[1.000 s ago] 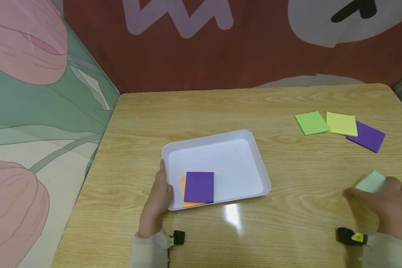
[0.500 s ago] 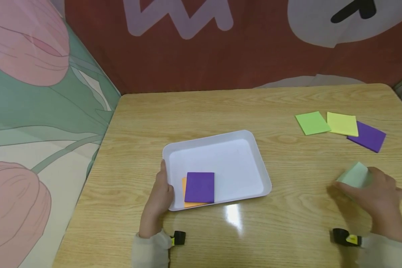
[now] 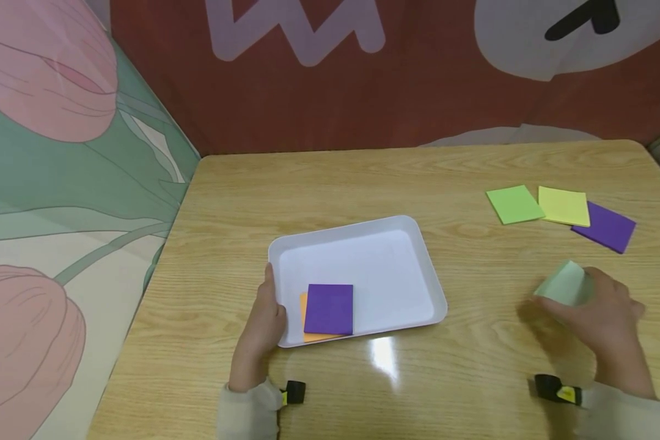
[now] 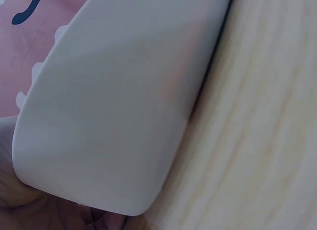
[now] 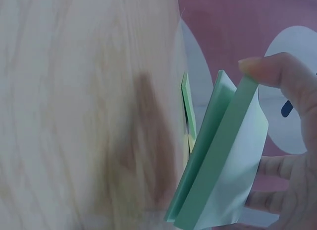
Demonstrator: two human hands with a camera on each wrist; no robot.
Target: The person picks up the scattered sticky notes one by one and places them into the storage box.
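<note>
My left hand (image 3: 260, 321) holds the left end of a white tray (image 3: 426, 266), its thumb by the front corner. In the left wrist view the tray's wall (image 4: 109, 101) hides most of that hand. Inside the tray, a purple sticky note pad (image 3: 330, 309) lies over an orange one (image 3: 305, 335). At the right, my right hand (image 3: 605, 315) pinches a pale green sticky note pad (image 3: 563, 284), held tilted above the table. Close up, the pad (image 5: 223, 170) shows a thin layer parted from a thicker one, with the thumb or a finger on its upper end.
At the back right of the wooden table (image 3: 363, 183) lie a bright green pad (image 3: 515, 205), a yellow pad (image 3: 564, 206) and another purple pad (image 3: 607, 226), with the yellow overlapping the purple. A printed red cloth (image 3: 418, 98) stands behind the table.
My right hand has moved left with the pale green pad, which is now more steeply tilted. The left hand and the tray stay in place.
</note>
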